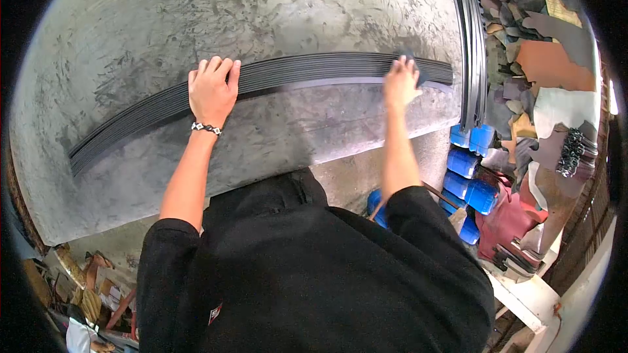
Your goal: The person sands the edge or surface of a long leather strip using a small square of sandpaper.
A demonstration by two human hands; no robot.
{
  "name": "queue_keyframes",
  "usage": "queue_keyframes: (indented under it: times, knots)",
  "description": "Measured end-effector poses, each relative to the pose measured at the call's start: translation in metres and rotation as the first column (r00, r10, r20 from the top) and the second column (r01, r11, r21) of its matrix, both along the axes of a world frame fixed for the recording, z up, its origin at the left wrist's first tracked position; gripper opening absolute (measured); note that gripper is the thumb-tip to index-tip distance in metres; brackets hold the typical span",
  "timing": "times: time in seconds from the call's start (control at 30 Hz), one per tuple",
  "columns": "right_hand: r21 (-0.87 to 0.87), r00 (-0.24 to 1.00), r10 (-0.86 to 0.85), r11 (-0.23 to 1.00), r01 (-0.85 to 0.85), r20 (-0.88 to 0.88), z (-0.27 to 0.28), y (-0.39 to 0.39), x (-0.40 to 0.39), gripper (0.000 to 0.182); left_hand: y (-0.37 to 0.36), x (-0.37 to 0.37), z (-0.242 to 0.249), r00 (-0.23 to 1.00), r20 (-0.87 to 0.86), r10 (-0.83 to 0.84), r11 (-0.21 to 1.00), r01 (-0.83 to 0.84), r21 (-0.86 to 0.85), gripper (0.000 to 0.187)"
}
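A long row of thin black strips [314, 65] lies side by side across the grey, scuffed table [275, 19], curved by the lens. My left hand [214, 88], with a beaded bracelet at the wrist, presses on the strips left of the middle, its fingers curled; whether it grips any strip is hidden. Near the right end of the strips is my right hand [401, 85], blurred, with its fingers round a dark object [412, 68] too smeared to identify. A paler band runs along the strips' near edge.
More long black strips [472, 46] lie along the table's right edge. Beyond them are piled leather-like pieces [556, 65] in several colours. Blue containers [471, 189] stand below the right edge. Mixed scraps [98, 287] lie on the lower left.
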State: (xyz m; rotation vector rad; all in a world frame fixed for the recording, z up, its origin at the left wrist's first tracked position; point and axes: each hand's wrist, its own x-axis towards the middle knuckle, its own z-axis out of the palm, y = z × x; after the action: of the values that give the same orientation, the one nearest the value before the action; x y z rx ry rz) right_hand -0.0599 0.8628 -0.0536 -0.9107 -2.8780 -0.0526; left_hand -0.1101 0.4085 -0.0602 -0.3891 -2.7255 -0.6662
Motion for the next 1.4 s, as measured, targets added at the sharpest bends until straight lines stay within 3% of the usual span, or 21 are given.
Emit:
queue_keyframes:
  times: [0.13, 0.17, 0.2, 0.27, 0.33, 0.4, 0.43, 0.5, 0.53, 0.57, 0.67, 0.8, 0.83, 0.9, 0.97, 1.13, 1.27, 1.3, 1.33, 1.37, 1.4]
  knots:
    - [-0.103, 0.864, 0.487, 0.873, -0.477, 0.129, 0.034, -0.257, 0.012, 0.063, 0.000, 0.000, 0.001, 1.000, 0.003, 0.003, 1.000, -0.003, -0.014, 0.027]
    - [0.008, 0.784, 0.617, 0.786, -0.618, -0.062, 0.016, -0.279, 0.034, 0.041, 0.000, -0.001, 0.000, 1.000, 0.001, -0.002, 1.000, 0.002, -0.010, 0.027]
    - [0.033, 0.726, 0.681, 0.731, -0.681, -0.097, 0.020, -0.264, 0.033, 0.046, 0.000, -0.004, -0.001, 1.000, 0.000, -0.002, 1.000, 0.002, -0.005, 0.027]
    - [0.016, 0.780, 0.609, 0.787, -0.617, 0.143, 0.044, -0.184, 0.022, 0.045, -0.001, -0.001, -0.002, 1.000, 0.012, 0.001, 1.000, -0.001, 0.000, 0.027]
    - [-0.065, 0.923, 0.384, 0.922, -0.382, 0.025, 0.041, -0.077, 0.013, 0.039, 0.001, -0.002, -0.001, 1.000, -0.008, 0.011, 1.000, -0.011, -0.005, 0.027]
    - [0.169, 0.998, 0.061, 0.984, -0.059, -0.005, 0.003, -0.006, 0.004, 0.036, 0.000, 0.000, 0.000, 1.000, -0.005, 0.012, 1.000, -0.012, 0.012, 0.027]
    - [0.197, 0.998, 0.041, 0.979, -0.048, 0.038, -0.006, -0.019, -0.001, 0.043, -0.001, 0.001, -0.001, 1.000, -0.009, 0.014, 1.000, -0.014, 0.010, 0.027]
    - [0.125, 0.945, 0.325, 0.936, -0.328, 0.040, -0.005, -0.138, 0.003, 0.054, 0.000, 0.000, -0.002, 1.000, -0.021, 0.017, 1.000, -0.017, 0.013, 0.028]
    - [0.134, 0.844, 0.522, 0.852, -0.507, -0.125, -0.029, -0.202, 0.017, 0.063, 0.002, -0.002, -0.002, 1.000, -0.021, 0.020, 1.000, -0.020, 0.013, 0.027]
    - [-0.217, 0.788, 0.557, 0.762, -0.610, -0.261, -0.009, -0.267, 0.032, 0.067, 0.000, 0.002, -0.002, 1.000, -0.010, 0.022, 1.000, -0.022, 0.008, 0.026]
    - [-0.303, 0.642, 0.751, 0.583, -0.754, -0.154, 0.012, -0.223, 0.044, 0.076, 0.002, -0.001, 0.000, 1.000, -0.019, 0.000, 1.000, 0.000, 0.013, 0.026]
    - [-0.070, 0.923, 0.361, 0.926, -0.372, -0.135, -0.034, 0.026, 0.022, 0.067, 0.001, 0.000, -0.002, 1.000, -0.013, 0.017, 1.000, -0.017, 0.006, 0.027]
    - [-0.301, 0.929, 0.244, 0.896, -0.325, -0.277, -0.048, 0.021, 0.017, 0.062, 0.001, 0.000, -0.002, 1.000, -0.008, 0.016, 1.000, -0.016, 0.015, 0.027]
    - [-0.025, 0.954, 0.274, 0.960, -0.279, -0.118, -0.029, -0.087, 0.009, 0.064, 0.001, 0.000, -0.002, 1.000, -0.010, 0.019, 1.000, -0.019, 0.025, 0.027]
    - [0.113, 0.835, 0.546, 0.836, -0.537, -0.071, -0.022, -0.221, 0.024, 0.067, 0.002, -0.006, -0.002, 1.000, -0.021, 0.016, 1.000, -0.016, 0.004, 0.027]
    - [-0.254, 0.716, 0.665, 0.670, -0.698, -0.215, 0.026, -0.157, 0.047, 0.070, -0.002, -0.001, -0.004, 1.000, -0.001, 0.003, 1.000, -0.003, -0.031, 0.028]
    - [-0.036, 0.956, 0.157, 0.985, -0.171, -0.246, -0.031, 0.036, 0.015, 0.046, 0.000, 0.001, 0.001, 1.000, 0.021, 0.013, 1.000, -0.013, -0.026, 0.027]
    - [-0.272, 0.990, -0.133, 0.956, 0.113, -0.056, 0.040, -0.050, -0.008, 0.037, 0.000, 0.003, -0.001, 1.000, 0.014, 0.014, 1.000, -0.014, -0.019, 0.027]
    - [-0.481, 0.951, -0.032, 0.867, -0.127, -0.308, -0.028, -0.075, -0.003, 0.033, 0.002, 0.000, -0.001, 1.000, 0.000, 0.011, 1.000, -0.011, -0.008, 0.027]
    - [0.244, 0.866, 0.429, 0.896, -0.372, -0.256, -0.022, -0.163, 0.009, 0.034, 0.001, -0.001, -0.001, 1.000, 0.011, 0.012, 1.000, -0.012, -0.026, 0.027]
    - [-0.162, 0.817, 0.508, 0.813, -0.559, -0.272, 0.013, -0.232, 0.015, 0.053, 0.000, 0.000, 0.000, 0.999, 0.049, 0.008, 0.998, -0.005, -0.069, 0.025]
